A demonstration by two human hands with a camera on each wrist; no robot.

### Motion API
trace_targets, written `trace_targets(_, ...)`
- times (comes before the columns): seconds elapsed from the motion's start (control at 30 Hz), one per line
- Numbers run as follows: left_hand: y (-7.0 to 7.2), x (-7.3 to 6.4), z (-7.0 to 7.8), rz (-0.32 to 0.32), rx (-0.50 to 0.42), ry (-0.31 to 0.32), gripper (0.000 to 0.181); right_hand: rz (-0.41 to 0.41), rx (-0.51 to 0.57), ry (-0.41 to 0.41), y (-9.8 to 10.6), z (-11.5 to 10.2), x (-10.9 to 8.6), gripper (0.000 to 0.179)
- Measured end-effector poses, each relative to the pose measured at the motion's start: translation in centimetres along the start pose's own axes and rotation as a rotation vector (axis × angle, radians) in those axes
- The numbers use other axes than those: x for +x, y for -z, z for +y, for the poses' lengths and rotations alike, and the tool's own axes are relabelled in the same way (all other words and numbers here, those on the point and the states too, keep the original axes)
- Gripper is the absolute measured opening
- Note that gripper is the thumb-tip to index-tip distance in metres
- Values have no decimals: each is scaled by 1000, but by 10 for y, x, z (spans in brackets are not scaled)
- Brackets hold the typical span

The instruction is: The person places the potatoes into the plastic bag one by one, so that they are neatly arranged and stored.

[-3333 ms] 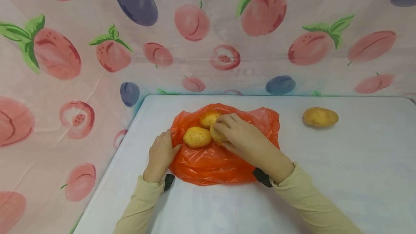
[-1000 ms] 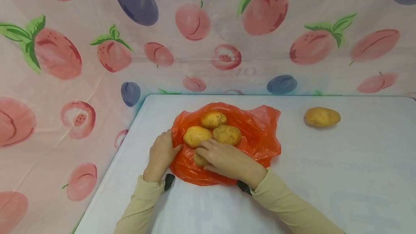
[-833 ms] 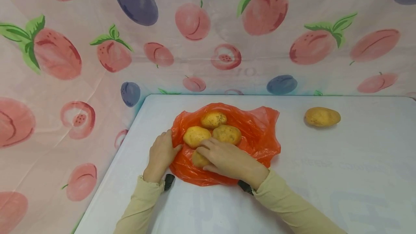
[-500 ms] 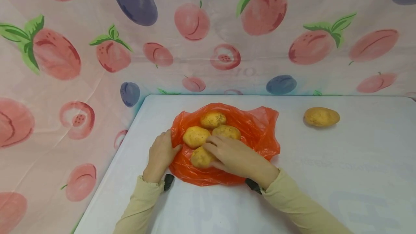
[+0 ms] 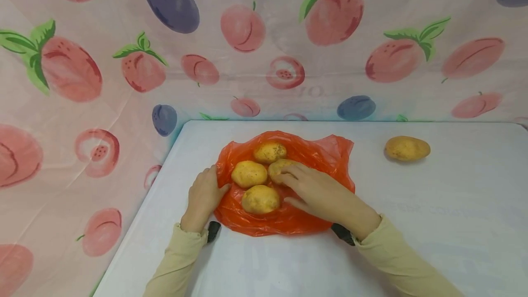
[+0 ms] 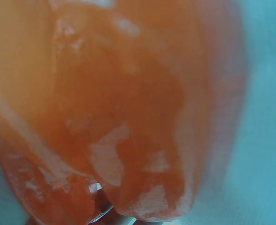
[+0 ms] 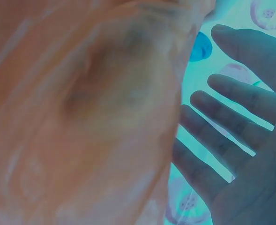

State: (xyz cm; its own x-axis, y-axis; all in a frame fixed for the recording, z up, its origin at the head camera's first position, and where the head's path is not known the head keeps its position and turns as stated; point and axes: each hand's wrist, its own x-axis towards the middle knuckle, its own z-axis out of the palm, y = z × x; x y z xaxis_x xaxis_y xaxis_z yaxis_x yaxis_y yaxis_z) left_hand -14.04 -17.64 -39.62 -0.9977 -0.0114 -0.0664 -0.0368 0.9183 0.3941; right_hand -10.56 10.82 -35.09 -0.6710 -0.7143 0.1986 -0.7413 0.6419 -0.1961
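A crumpled red plastic bag (image 5: 321, 168) lies spread with its mouth up. Inside it sit a front potato (image 5: 261, 199), a left potato (image 5: 249, 174), a back potato (image 5: 270, 152) and a right potato (image 5: 279, 168). My left hand (image 5: 203, 196) holds the bag's left edge, thumb over the rim; in the left wrist view the orange plastic (image 6: 128, 103) covers most of it. My right hand (image 5: 319, 191) hovers over the right potato and partly hides it. Its fingers (image 7: 236, 122) are spread and straight in the right wrist view, with nothing in them.
Another potato (image 5: 407, 148) lies alone on the white table (image 5: 445, 214), right of the bag. Behind and to the left hangs a fruit-print cloth (image 5: 247, 77). Dark wrist pieces (image 5: 342, 233) show beneath the sleeves.
The front potato has been set down in the bag and let go. My right hand has moved off it, rightward and back. My left hand has stayed at the bag's edge.
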Motion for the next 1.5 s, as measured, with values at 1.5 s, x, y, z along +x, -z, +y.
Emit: trace_targets(1.5, 0, -2, 1, 5, -4, 0, 55, 70, -75, -154, 30, 59, -60, 50)
